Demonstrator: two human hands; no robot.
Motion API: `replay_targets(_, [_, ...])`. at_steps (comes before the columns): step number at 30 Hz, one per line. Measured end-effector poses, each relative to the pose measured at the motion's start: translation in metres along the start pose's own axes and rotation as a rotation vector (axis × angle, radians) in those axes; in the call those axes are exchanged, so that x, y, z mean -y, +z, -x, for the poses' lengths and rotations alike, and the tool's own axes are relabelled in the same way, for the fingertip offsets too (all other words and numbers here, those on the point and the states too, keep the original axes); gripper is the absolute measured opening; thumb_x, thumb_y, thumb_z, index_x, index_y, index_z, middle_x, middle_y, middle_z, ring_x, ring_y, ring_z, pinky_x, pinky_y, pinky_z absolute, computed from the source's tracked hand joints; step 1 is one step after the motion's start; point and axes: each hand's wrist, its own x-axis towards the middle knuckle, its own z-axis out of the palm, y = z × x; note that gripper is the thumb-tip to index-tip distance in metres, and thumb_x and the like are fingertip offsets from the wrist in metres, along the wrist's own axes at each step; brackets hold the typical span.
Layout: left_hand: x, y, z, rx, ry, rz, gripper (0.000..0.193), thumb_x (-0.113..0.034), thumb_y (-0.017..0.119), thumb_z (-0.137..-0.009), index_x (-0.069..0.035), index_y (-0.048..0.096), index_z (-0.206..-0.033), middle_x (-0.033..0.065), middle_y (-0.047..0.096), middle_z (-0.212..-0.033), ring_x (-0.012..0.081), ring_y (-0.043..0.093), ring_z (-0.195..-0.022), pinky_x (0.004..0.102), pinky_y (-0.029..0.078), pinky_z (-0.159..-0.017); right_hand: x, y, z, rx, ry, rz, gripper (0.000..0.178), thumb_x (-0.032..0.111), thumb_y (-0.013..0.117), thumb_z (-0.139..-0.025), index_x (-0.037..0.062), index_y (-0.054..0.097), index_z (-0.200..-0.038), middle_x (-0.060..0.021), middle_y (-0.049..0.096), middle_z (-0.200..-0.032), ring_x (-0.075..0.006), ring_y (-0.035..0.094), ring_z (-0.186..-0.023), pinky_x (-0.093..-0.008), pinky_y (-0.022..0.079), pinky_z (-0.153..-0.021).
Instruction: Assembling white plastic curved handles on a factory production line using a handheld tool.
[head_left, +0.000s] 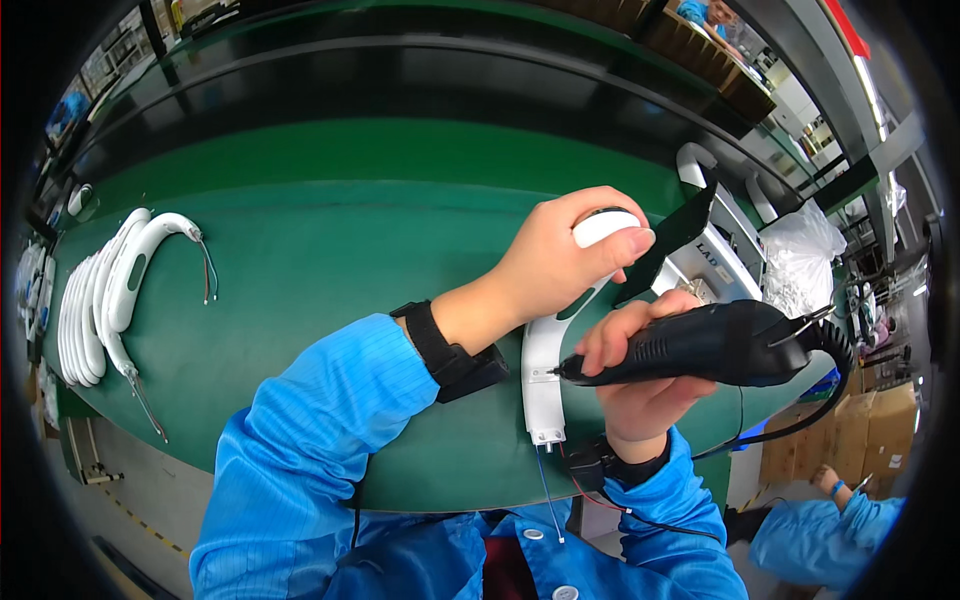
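Fingers of the left hand [565, 240] are wrapped around the rounded upper end of a white curved handle [541, 345], with the thumb pressed over the top, while the right hand [645, 375] is closed around the body of a black electric screwdriver [690, 345]. The handle lies just above the front part of a green bench mat [330, 260] or rests on it; which of the two cannot be told from this angle. Its lower end points toward the person, and thin wires [547, 490] in blue and red trail from that end past the mat's front edge. The screwdriver lies nearly level, its narrow tip pointing left and set at a small recessed plate [543, 373] on the handle's flat lower section; whether the tip is touching a screw is too small to see. A coiled black cord [846, 365] runs from the tool's rear end and curves down on the right. Both wrists wear black straps [432, 335] over or beside bright blue sleeves [330, 390]. On the mat's left side, a row of similar white curved handles [92, 300] lies closely nested, with wire ends hanging loose from the nearest ones. Beyond the right hand stands an open metal box [722, 262] with a dark flap, and next to it sits a clear plastic bag [800, 265] with white contents. At lower right, a co-worker's blue sleeve [825, 540] shows near brown cardboard boxes [850, 435].
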Motion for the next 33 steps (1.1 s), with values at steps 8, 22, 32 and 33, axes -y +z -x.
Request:
replay_targets(8, [0.004,0.003,0.000,0.004,0.063,-0.147,0.024,-0.022,0.063,-0.085,-0.001,0.060,-0.097,0.0063,0.061,-0.080,0.0123,0.060,-0.071,0.0258,0.050,-0.066,-0.016,0.005,0.005,-0.001,0.073,0.033,0.077,0.079,0.043,-0.074,0.0092,0.037,-0.106,-0.0074,0.052,-0.069,-0.0178,0.053,-0.056,-0.0335,0.049,-0.062])
replay_targets(22, [-0.006,-0.012,-0.001,-0.049,0.265,-0.718,0.029,-0.034,0.071,-0.076,-0.008,0.067,-0.088,0.0084,0.066,-0.082,0.0229,0.064,-0.072,0.0332,0.051,-0.069,-0.030,0.008,0.010,-0.039,0.026,-0.090,0.075,0.071,0.050,-0.078,0.0094,0.042,-0.119,-0.0052,0.050,-0.070,-0.0155,0.048,-0.057,-0.0309,0.043,-0.053])
replay_targets(32, [-0.053,-0.123,-0.026,-0.718,0.145,-1.128,0.037,-0.037,0.068,-0.078,-0.001,0.066,-0.085,0.0149,0.067,-0.077,0.0296,0.067,-0.073,0.0360,0.052,-0.067,-0.001,-0.062,-0.018,-0.259,-0.286,-0.016,0.073,0.070,0.039,-0.085,0.0042,0.040,-0.117,-0.0044,0.047,-0.073,-0.0126,0.048,-0.058,-0.0276,0.042,-0.061])
replay_targets(33, [-0.053,-0.140,-0.028,-0.838,0.198,-1.128,0.037,-0.036,0.067,-0.080,0.000,0.065,-0.087,0.0155,0.067,-0.078,0.0306,0.066,-0.074,0.0367,0.052,-0.068,-0.005,-0.061,-0.019,-0.261,-0.293,-0.029,0.073,0.070,0.039,-0.085,0.0042,0.040,-0.117,-0.0044,0.047,-0.073,-0.0126,0.048,-0.058,-0.0276,0.042,-0.061])
